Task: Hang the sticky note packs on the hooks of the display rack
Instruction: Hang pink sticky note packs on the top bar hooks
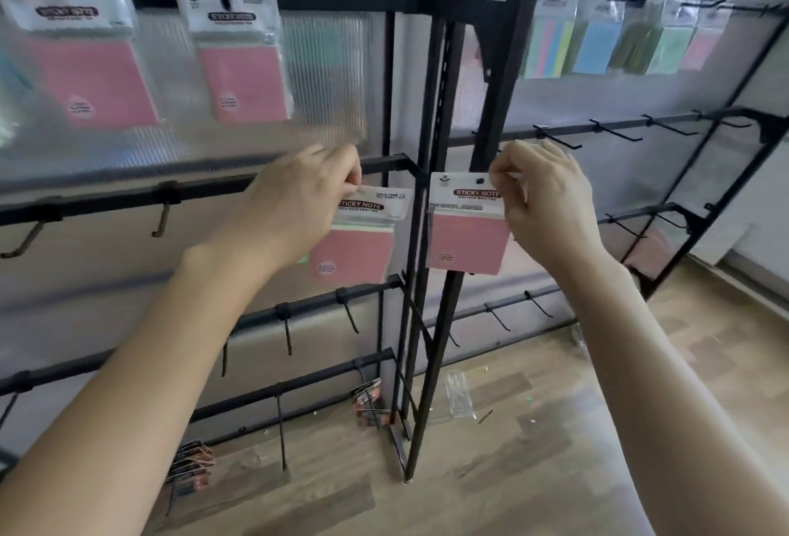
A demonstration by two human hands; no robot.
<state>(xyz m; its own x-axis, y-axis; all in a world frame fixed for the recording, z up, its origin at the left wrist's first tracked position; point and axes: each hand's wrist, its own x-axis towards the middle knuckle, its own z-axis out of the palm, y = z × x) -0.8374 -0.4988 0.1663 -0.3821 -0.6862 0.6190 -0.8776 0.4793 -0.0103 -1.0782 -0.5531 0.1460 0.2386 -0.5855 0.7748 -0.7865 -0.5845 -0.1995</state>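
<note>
L hand [305, 198] pinches pink pack [360, 236] left of rack post [431, 211]; R hand [544, 198] pinches second pack [467, 228] right of post.

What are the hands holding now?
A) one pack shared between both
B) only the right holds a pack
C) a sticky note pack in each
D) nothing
C: the left hand pinches one pink pack by its header, the right hand a second pack.

Shop: display rack [444, 108] w/ hooks [559, 142], hung packs [243, 57].
</note>
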